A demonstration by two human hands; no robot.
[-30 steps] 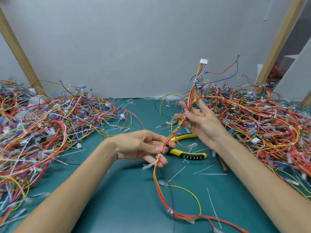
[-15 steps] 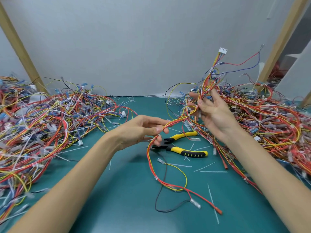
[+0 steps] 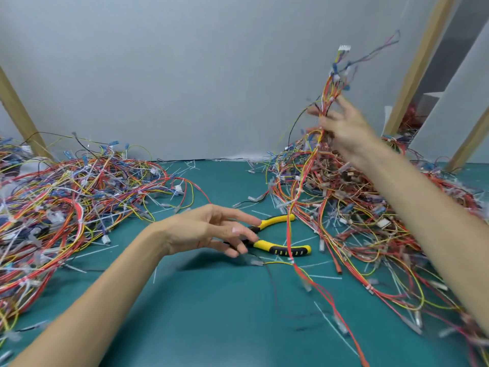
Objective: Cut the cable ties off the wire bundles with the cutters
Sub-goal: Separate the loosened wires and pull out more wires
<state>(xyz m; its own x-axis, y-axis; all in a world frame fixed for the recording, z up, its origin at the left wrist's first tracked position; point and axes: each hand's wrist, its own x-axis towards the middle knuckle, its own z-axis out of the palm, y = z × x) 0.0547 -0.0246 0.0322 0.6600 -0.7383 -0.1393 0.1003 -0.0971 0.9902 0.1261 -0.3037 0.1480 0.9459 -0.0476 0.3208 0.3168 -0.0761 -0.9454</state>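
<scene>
Grey wall (image 3: 185, 75) behind, wooden struts (image 3: 419, 62) leaning at both sides. Green worktop (image 3: 211, 313) runs the full width of the view. Two big heaps of mixed red/yellow/blue wire on it: left pile (image 3: 66, 202) and right pile (image 3: 370, 207), with a bare lane between them. Both forearms are bare. Right grip (image 3: 344, 128) is raised above the right pile, fingers pinched around one wire bundle (image 3: 328, 86); this area is motion-blurred, so the exact finger placement is unclear. The bundle fans out above that grip, topped by a small white connector (image 3: 344, 47). Below it the bundle hangs as a thin red/yellow run down to the worktop, crossing in front of the cutter handles and trailing off toward the bottom edge. Left grip (image 3: 209, 231) is low over the middle lane, fingers straight and spread, holding nothing; fingertips overlap the head of the cutters (image 3: 283, 249), can't tell if they actually touch. Cutters lie flat on the worktop, yellow/black handles splayed and pointing right, just beside the right pile. A white cable tie (image 3: 291, 260) sits on the hanging run just below the lower handle. Thin white tie offcuts (image 3: 325, 277) are scattered across the green surface around the cutters.
</scene>
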